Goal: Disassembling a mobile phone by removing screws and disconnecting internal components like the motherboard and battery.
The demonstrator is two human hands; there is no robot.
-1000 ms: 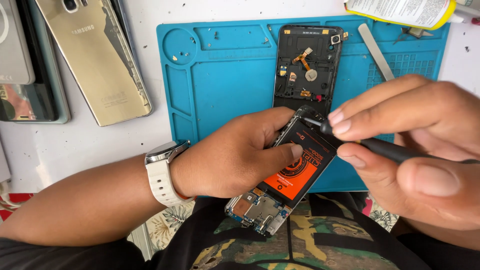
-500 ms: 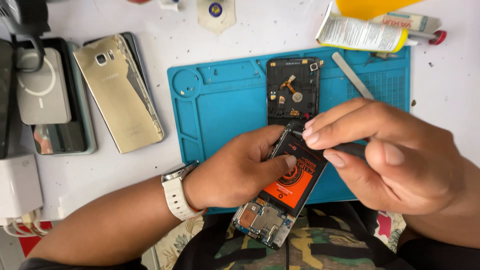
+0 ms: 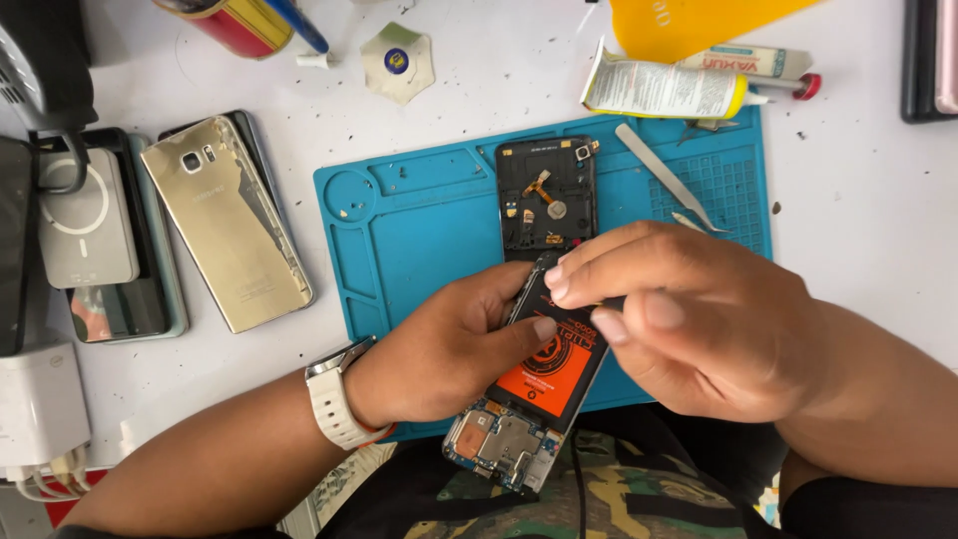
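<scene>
Left hand (image 3: 439, 354) closed around opened phone (image 3: 534, 384) over blue mat (image 3: 419, 215). Right hand (image 3: 689, 314) pinches a dark tool (image 3: 609, 302) at the phone's top edge.

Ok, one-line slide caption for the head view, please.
Left hand steadies an opened phone with orange battery over a blue mat; right hand pinches a dark tool at its top edge.

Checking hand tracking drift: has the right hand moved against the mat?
Yes. The right hand shifted left along the blue mat, fingertips now below the black phone frame.
</scene>
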